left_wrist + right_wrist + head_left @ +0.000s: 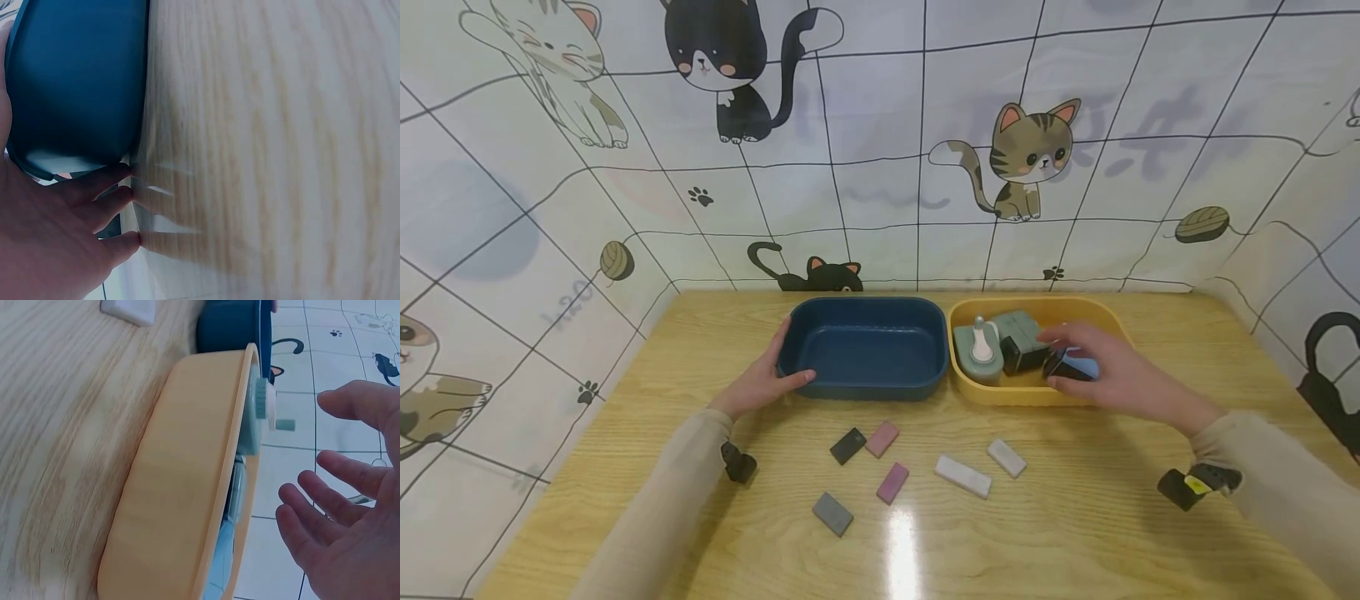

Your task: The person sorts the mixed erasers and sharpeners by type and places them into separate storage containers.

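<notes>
My left hand point(762, 377) rests at the left end of the dark blue bin point(865, 390), with the thumb at its front rim. In the left wrist view, the bent-free fingers point(103, 206) reach beside the bin, tips against the table. Over the yellow bin point(1022, 396) hovers my right hand point(1101, 367). Its fingers are spread and hold nothing in the right wrist view. Near its fingertips lie a black object point(1067, 367) and a light blue object point(1084, 367). Also inside are a green device with a white handle point(979, 350) and a green block with a dark end point(1017, 329).
Small rectangular blocks lie on the table in front of the bins: black point(848, 446), grey point(832, 513), two pink point(882, 438) and two white point(962, 476). A cat-patterned cloth point(880, 192) hangs behind and around the sides.
</notes>
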`<state>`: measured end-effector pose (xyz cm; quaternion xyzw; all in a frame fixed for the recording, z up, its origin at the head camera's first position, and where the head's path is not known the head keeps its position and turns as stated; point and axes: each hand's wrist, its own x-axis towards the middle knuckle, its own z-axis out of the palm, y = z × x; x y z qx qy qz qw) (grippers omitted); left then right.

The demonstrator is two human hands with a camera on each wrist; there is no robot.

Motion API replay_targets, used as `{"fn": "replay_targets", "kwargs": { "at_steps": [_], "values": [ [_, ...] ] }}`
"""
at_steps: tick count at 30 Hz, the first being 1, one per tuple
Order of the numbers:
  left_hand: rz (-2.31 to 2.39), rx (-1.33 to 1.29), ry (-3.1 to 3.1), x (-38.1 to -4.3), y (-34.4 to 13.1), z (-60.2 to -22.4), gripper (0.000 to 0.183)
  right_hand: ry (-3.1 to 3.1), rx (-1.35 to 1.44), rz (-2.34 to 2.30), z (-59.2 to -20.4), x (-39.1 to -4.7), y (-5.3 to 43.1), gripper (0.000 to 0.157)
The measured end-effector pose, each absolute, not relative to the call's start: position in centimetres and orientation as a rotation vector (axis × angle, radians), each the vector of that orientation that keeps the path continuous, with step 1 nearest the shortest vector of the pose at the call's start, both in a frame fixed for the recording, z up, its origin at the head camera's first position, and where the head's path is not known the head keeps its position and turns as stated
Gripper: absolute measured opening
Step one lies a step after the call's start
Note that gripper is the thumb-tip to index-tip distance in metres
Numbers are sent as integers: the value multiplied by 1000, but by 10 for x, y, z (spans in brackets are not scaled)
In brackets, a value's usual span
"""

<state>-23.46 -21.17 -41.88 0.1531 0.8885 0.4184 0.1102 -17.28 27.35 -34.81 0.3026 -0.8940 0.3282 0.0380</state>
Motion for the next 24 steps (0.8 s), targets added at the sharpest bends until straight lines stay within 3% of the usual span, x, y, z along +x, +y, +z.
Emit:
{"fn": "replay_targets", "kwargs": {
  "at_steps": [13, 24],
  "values": [
    [1240, 437, 2607, -233, -211, -418, 101, -2646, 1032, 1012, -351, -161, 263, 50],
    [1240, 435, 2604, -231, -211, -416, 102, -2730, 1065, 1068, -351, -150, 255, 38]
  ]
}}
